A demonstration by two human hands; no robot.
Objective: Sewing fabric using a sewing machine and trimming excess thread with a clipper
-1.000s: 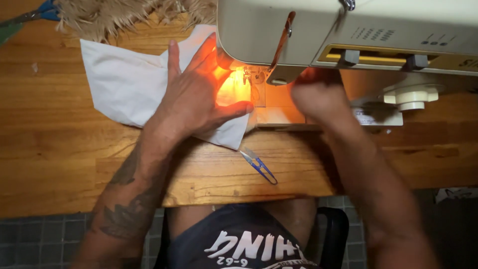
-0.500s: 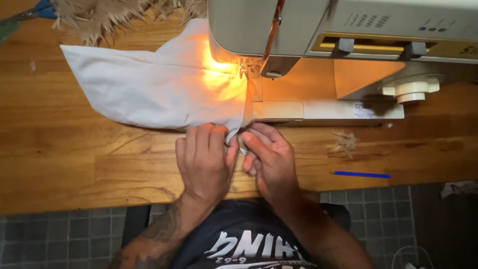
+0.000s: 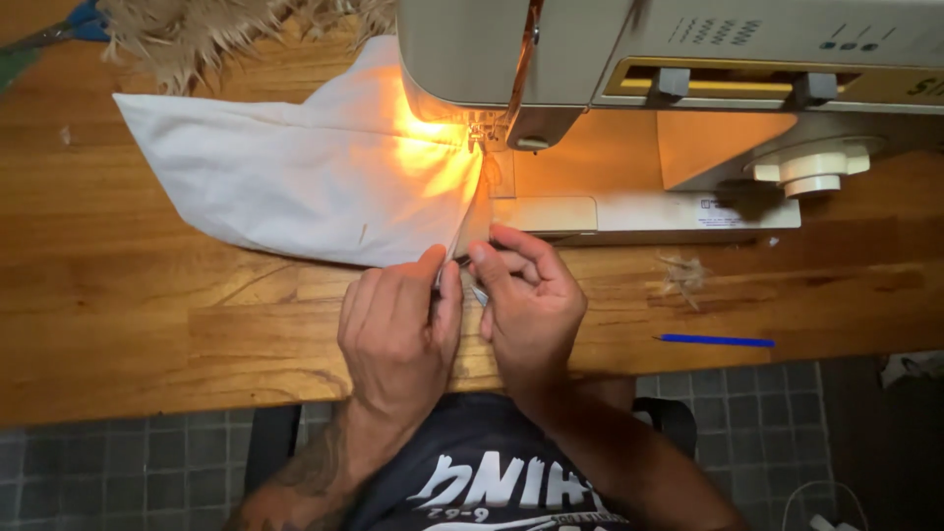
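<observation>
The white cloth (image 3: 295, 187) lies on the table (image 3: 128, 324), its near corner pinched between the left hand (image 3: 398, 334) and right hand (image 3: 531, 305), both closed on it. Beyond the fingertips sits the sewing machine (image 3: 629, 59). Keeping the edge taut and straight would likely help. What the fingers hold besides cloth is hidden.

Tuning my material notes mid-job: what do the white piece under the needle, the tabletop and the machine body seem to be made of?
White piece: looks like thin woven cloth, matte; it creases softly and glows where the lamp shines through. Tabletop: wood, joined planks with visible grain and a light sheen. Sewing machine body: smooth cream casing, plastic or painted metal; cannot tell which. Both hands pinch the cloth's near edge.
</observation>
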